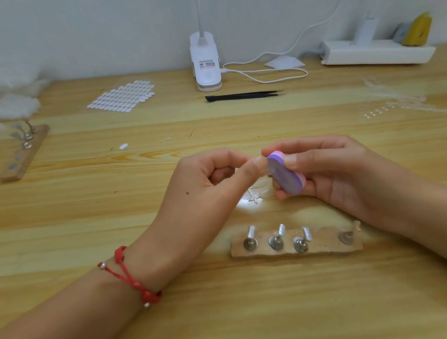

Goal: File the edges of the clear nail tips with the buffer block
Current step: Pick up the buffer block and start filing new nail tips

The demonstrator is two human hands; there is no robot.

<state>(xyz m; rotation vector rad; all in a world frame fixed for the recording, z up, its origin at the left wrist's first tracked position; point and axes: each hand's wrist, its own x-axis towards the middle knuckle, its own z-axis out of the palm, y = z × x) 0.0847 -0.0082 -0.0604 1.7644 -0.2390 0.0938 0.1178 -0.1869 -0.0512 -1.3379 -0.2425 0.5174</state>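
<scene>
A person's right hand (pixel 334 171) grips the purple-and-pink buffer block (pixel 286 178) between thumb and fingers. The left hand (pixel 205 187) pinches a clear nail tip (pixel 271 168) at its fingertips, touching the block's face.

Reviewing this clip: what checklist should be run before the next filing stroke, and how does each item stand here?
1. Firm hold of the buffer block in the right hand: ok.
2. Pinch of the left hand on the clear nail tip, at the block's purple face: ok, tip faintly visible.
3. Which edge of the tip meets the block: cannot tell.
4. Position of the wooden peg holder, near, in front of the hands: ok.
5. Right wrist clear of the holder's end peg: cannot tell.
6. Place of the tweezers, far back from the stroke: ok.
</scene>
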